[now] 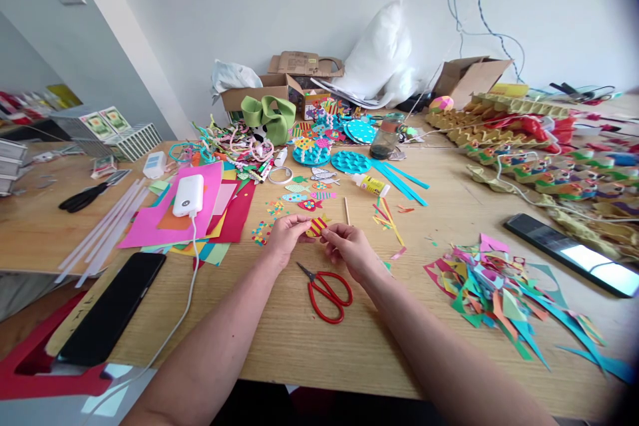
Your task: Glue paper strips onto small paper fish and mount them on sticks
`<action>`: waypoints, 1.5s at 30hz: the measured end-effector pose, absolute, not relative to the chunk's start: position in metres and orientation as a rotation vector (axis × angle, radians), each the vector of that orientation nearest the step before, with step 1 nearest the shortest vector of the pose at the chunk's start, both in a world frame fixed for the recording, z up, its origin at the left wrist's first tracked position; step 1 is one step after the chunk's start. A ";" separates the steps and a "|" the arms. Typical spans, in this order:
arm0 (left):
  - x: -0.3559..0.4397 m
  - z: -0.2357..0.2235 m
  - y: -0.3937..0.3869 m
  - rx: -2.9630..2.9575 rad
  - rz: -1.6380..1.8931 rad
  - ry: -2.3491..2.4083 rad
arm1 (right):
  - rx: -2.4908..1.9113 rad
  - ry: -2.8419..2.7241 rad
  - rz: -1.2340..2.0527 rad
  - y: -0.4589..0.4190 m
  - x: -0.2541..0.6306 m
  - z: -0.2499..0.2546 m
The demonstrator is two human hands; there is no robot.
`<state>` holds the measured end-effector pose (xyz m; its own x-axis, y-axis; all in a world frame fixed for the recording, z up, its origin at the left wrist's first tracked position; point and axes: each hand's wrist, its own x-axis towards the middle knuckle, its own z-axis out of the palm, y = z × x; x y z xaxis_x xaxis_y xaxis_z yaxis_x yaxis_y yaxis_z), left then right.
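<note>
A small yellow paper fish with red stripes (316,227) is held up between my two hands above the wooden table. My left hand (286,237) pinches its left side, thumb on top. My right hand (348,246) grips its right side between thumb and fingers. Just below lie red-handled scissors (329,296), blades slightly apart. Beyond my hands are several decorated paper fish (310,204), a thin stick (347,210) and a yellow glue bottle (372,185) on its side. Small coloured paper dots (261,233) are scattered left of my left hand.
Paper scraps (499,293) are heaped at right, near a phone (574,253). Coloured sheets with a white power bank (189,195) lie left; its cable runs toward the table's front edge. A dark phone (112,306) sits front left. A glass jar (386,137) stands behind.
</note>
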<state>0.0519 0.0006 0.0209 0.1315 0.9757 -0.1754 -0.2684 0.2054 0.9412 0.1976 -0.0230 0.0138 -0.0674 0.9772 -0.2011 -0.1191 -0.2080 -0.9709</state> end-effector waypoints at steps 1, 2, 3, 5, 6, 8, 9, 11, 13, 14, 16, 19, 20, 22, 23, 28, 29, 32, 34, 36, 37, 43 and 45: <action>0.052 0.021 0.001 0.908 1.104 1.013 | -1.237 -1.046 1.448 -0.023 0.198 0.014; 0.052 0.021 0.000 0.904 1.094 1.017 | -1.240 -1.042 1.439 -0.023 0.198 0.015; 0.051 0.022 0.000 0.899 1.084 1.021 | -1.245 -1.042 1.430 -0.023 0.198 0.016; 0.051 0.023 0.000 0.895 1.067 1.032 | -1.265 -1.063 1.410 -0.023 0.199 0.017; 0.050 0.024 0.000 0.901 1.058 1.039 | -1.279 -1.087 1.398 -0.023 0.199 0.018; 0.049 0.025 0.001 0.933 1.039 1.062 | -1.307 -1.145 1.369 -0.023 0.199 0.017; 0.048 0.026 0.001 0.957 1.030 1.077 | -1.319 -1.171 1.355 -0.023 0.200 0.017; 0.047 0.025 0.001 1.008 1.025 1.106 | -1.335 -1.207 1.334 -0.023 0.200 0.016; 0.047 0.025 0.001 1.057 1.031 1.119 | -1.346 -1.227 1.322 -0.023 0.200 0.016; 0.047 0.024 0.001 1.080 1.034 1.120 | -1.353 -1.231 1.318 -0.023 0.200 0.016; 0.047 0.023 0.002 1.116 1.035 1.121 | -1.363 -1.237 1.312 -0.023 0.200 0.016; 0.048 0.022 0.002 1.145 1.026 1.124 | -1.366 -1.251 1.297 -0.022 0.200 0.016; 0.048 0.021 0.002 1.148 1.026 1.123 | -1.367 -1.259 1.291 -0.022 0.201 0.015; 0.048 0.020 0.003 1.144 1.037 1.114 | -1.372 -1.265 1.280 -0.021 0.201 0.014; 0.048 0.019 0.003 1.138 1.046 1.109 | -1.378 -1.261 1.276 -0.021 0.201 0.014; 0.046 0.017 0.004 1.090 1.042 1.144 | -1.415 -1.210 1.249 -0.020 0.201 0.014; 0.046 0.018 0.004 1.075 1.028 1.147 | -1.417 -1.210 1.246 -0.020 0.201 0.014; 0.046 0.020 0.003 1.037 0.998 1.130 | -1.415 -1.215 1.236 -0.020 0.201 0.013; 0.047 0.021 0.002 1.017 0.997 1.116 | -1.415 -1.212 1.232 -0.020 0.201 0.013; 0.048 0.022 0.001 0.990 0.998 1.097 | -1.416 -1.206 1.229 -0.020 0.201 0.014; 0.048 0.022 0.001 0.975 1.000 1.088 | -1.413 -1.202 1.229 -0.020 0.201 0.014; 0.048 0.019 0.002 0.907 1.056 1.054 | -1.403 -1.191 1.224 -0.020 0.202 0.015; 0.048 0.018 0.002 0.888 1.067 1.046 | -1.401 -1.193 1.224 -0.020 0.202 0.015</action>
